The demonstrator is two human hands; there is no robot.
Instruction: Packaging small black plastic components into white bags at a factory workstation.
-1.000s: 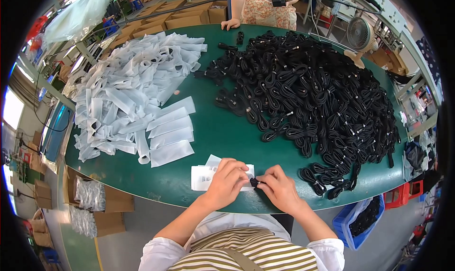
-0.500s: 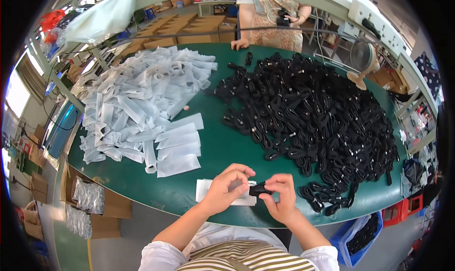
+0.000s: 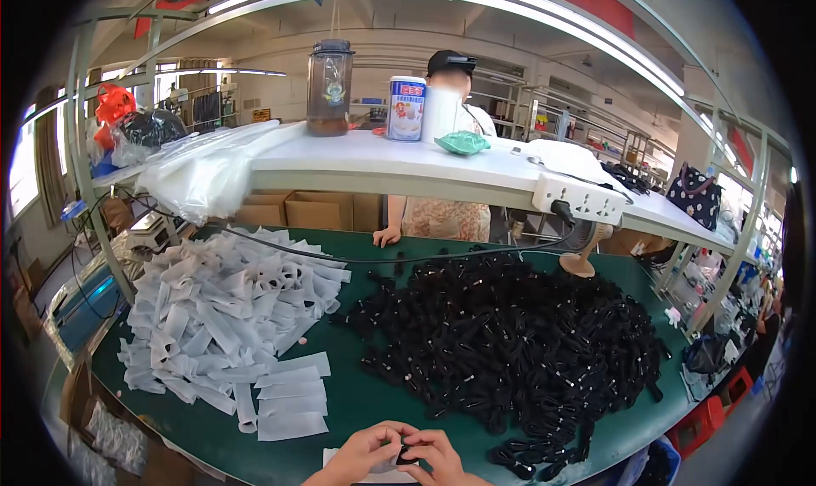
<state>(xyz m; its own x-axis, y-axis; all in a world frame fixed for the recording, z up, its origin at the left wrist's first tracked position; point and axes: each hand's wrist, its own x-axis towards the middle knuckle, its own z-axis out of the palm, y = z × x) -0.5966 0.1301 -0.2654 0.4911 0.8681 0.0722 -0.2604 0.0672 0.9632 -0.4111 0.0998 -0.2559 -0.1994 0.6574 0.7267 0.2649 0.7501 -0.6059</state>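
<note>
A big green table filled most of the view. On its right side lay a huge heap of black cables, all tangled and coiled together. On its left side sat a wide pile of white plastic bags, and a few flat bags lay in a neat row at the near edge of that pile.

Above the table ran a long white shelf. A tall jar and a round tin stood on it, with a white power strip fixed to its front edge. Another person stood behind the shelf, one hand resting on the far edge of the table.

At the very bottom, close to the near edge of the table, the left hand and the right hand were pressed together. Both had their fingers pinched shut on a small black cable piece held between them. A white bag lay flat on the table just under the hands, mostly hidden by them. The big black heap was near the right hand but not touching it.
</note>
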